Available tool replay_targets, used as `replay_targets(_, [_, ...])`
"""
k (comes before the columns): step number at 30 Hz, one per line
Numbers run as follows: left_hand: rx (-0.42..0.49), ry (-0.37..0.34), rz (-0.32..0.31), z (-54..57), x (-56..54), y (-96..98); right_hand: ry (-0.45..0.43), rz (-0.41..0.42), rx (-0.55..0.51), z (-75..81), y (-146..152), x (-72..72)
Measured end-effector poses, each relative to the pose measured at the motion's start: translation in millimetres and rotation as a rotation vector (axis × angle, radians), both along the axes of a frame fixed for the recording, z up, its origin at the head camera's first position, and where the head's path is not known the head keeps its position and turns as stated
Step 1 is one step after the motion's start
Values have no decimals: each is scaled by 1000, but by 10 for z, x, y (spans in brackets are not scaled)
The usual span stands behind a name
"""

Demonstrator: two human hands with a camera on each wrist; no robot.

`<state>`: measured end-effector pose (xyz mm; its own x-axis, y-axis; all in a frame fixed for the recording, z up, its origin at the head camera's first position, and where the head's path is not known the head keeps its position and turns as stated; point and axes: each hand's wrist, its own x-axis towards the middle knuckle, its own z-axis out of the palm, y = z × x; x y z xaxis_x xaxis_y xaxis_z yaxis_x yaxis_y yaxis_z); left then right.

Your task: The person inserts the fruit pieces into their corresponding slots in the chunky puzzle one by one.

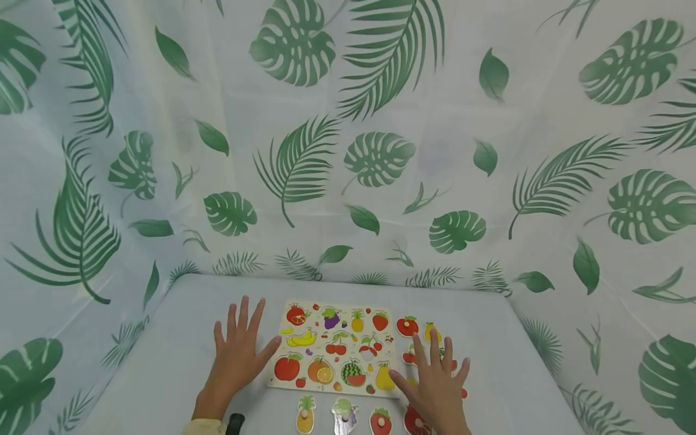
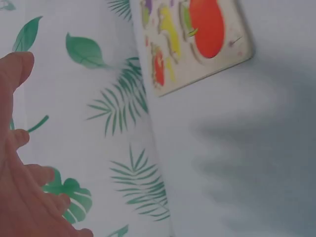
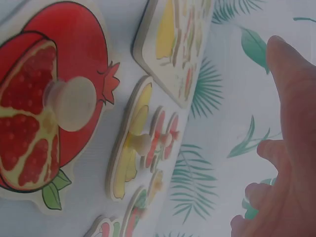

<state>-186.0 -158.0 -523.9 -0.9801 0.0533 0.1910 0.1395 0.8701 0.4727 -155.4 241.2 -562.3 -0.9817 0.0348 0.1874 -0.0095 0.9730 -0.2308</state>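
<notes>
A wooden fruit puzzle board [image 1: 348, 362] lies on the white table, printed with fruits such as bananas, cherries and a watermelon. My left hand [image 1: 239, 347] is spread beside its left edge, holding nothing. Fingers spread, my right hand [image 1: 437, 386] hovers over the loose pieces by the board's lower right corner, also holding nothing. Below it in the right wrist view lies a pomegranate piece [image 3: 81, 44] with a round knob. A banana piece [image 3: 121, 168] sits farther off. In front of the board are a pineapple piece [image 1: 306, 417], a grape piece [image 1: 344, 411] and a strawberry piece [image 1: 380, 421].
More knobbed pieces lie right of the board, among them a red fruit piece [image 1: 407, 326] and another pineapple-like piece [image 1: 432, 331]. A white curtain [image 1: 380, 241] with green leaves surrounds the table [image 1: 163, 374] at the back and sides. A dark band [image 1: 235, 423] circles the left wrist.
</notes>
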Motion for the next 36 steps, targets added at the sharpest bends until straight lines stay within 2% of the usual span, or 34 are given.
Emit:
replay_targets(6, [55,56,-75,146,-189,-102,-40,4,-12,27,7,33])
replay_targets(9, [81,63,-132,140,-294,-139,-53,6,-16,42,9,63])
replay_targets(11, [100,32,-171,81,-364,-147,-53,9,-31,44,19,89])
replay_targets(15, [98,-99,-216,-130,-467,-137,-66,17,-76,42,36,148])
replay_targets(18, [92,-180,-231,-288,-502,-131,-84,7,-90,24,39,179])
replay_targets(22, [84,-245,-226,-435,-528,-109,-105,-10,-108,-15,52,205])
replay_targets(27, [57,-281,-229,-600,-550,-102,-132,-15,-120,-57,67,237])
replay_targets(32, [-24,-264,-242,-786,-565,-172,-148,-19,-123,-60,54,249])
replay_targets(36, [-39,-236,-241,-822,-581,-210,-128,-16,-113,-26,52,234])
